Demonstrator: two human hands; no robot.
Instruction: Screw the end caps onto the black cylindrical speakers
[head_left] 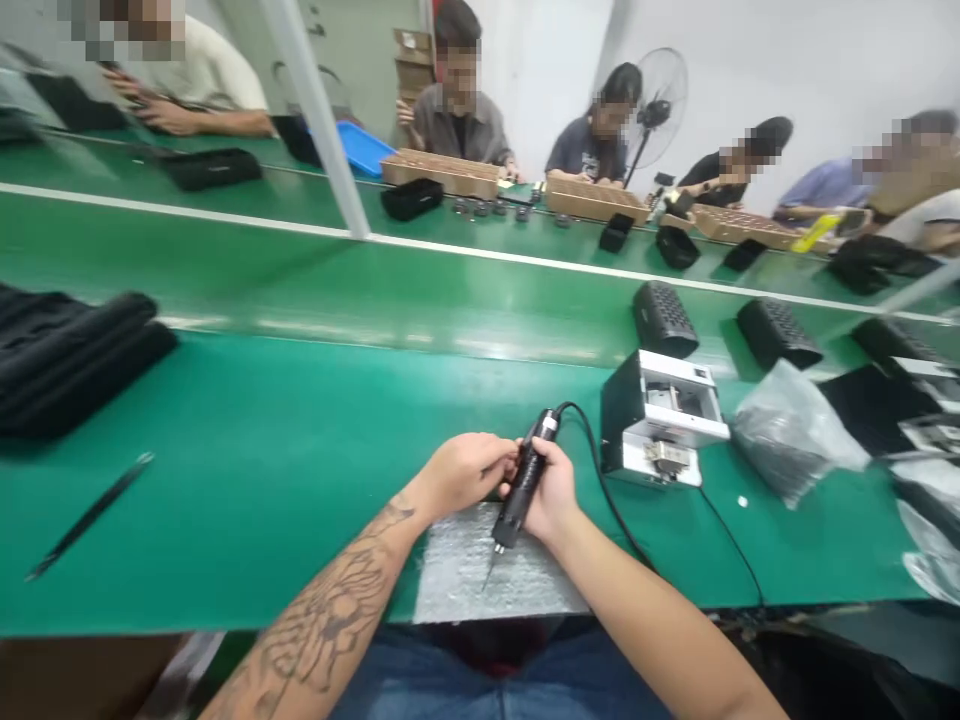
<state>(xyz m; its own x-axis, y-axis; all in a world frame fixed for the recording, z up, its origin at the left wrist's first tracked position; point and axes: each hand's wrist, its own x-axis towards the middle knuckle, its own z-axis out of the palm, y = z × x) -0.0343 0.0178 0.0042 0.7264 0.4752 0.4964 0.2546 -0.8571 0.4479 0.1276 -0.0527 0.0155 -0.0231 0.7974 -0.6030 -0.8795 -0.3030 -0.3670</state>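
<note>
My right hand point(553, 492) grips a black electric screwdriver point(523, 485), held tilted with its bit pointing down over a grey foam pad point(457, 575) at the table's near edge. My left hand point(463, 470) is closed against the screwdriver's body from the left, fingers touching it. A black cable point(592, 450) runs from the tool's top, curving right and down across the green table point(300, 450). Whether the left hand pinches anything small is hidden.
A small white and black box device point(660, 415) stands right of my hands, beside a grey plastic bag point(795, 435). Black tweezers point(90, 515) lie at left, black foam pieces point(67, 355) at far left. Black grilled parts point(664, 320) ride the conveyor. Several people work opposite.
</note>
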